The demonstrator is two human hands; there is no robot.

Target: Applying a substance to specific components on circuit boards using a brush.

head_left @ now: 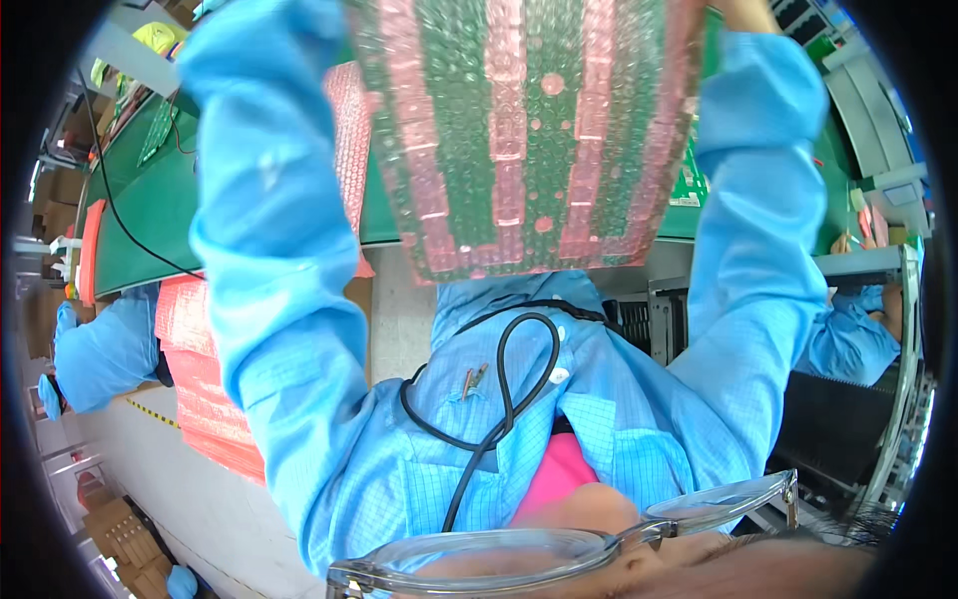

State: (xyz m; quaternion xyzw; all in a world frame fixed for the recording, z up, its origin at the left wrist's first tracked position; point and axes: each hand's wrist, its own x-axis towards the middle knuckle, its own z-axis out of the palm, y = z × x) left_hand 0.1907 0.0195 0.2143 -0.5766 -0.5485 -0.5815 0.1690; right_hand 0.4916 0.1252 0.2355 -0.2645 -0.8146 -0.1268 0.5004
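Observation:
Raised before my chest is a large pink bubble-wrap bag. Green board-like material shows through it, with pink strips and round spots between. The bag's lower edge hangs above the table's front edge, and its top runs out of view. My left arm reaches up along the bag's left side, its hand beyond the upper edge. On the other side, only the wrist end of my right hand shows, close to the bag's upper right edge; its fingers are hidden. Behind the bag, a sheet of pink bubble wrap lies on the green table.
More pink bubble wrap hangs at the table's left front. A black cable crosses the tabletop. Green circuit boards lie behind my right arm. Metal racks stand at right. People in blue work at left and right.

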